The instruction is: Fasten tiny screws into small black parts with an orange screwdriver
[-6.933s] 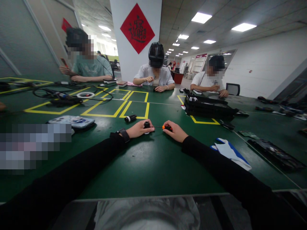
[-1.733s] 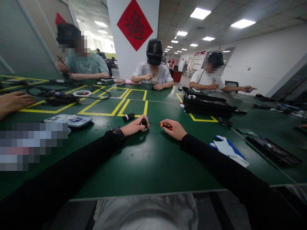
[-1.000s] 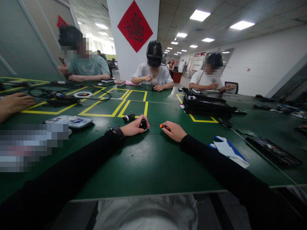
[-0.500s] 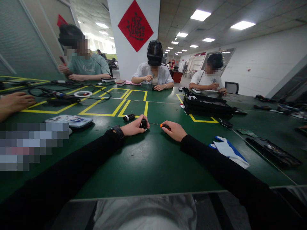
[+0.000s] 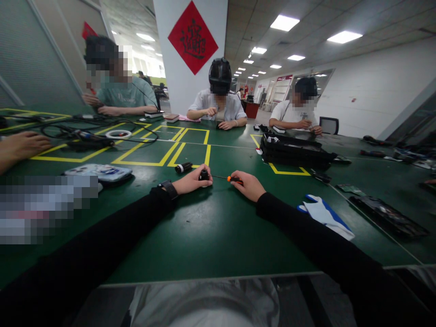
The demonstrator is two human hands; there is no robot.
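Observation:
My left hand [image 5: 191,180] is closed around a small black rounded part [image 5: 204,175], whose exact kind I cannot make out. In my right hand [image 5: 250,185] is a screwdriver [image 5: 235,180] with an orange and black handle. Its thin shaft lies nearly level and points left, the tip reaching the black part; whether it sits in a screw is too small to see. Just behind my left hand a black cylindrical piece [image 5: 183,167] with a pale band lies on the green table [image 5: 211,240].
A blue-and-white glove [image 5: 327,217] and an opened black device [image 5: 388,215] lie to the right. Farther back stands a black casing [image 5: 296,150]. At left are a patterned case [image 5: 98,171], cables [image 5: 85,136] and another person's hand [image 5: 25,145]. Several people sit across the table.
Both hands stay in nearly the same place. The screwdriver handle appears slightly turned in my right hand, with more orange showing.

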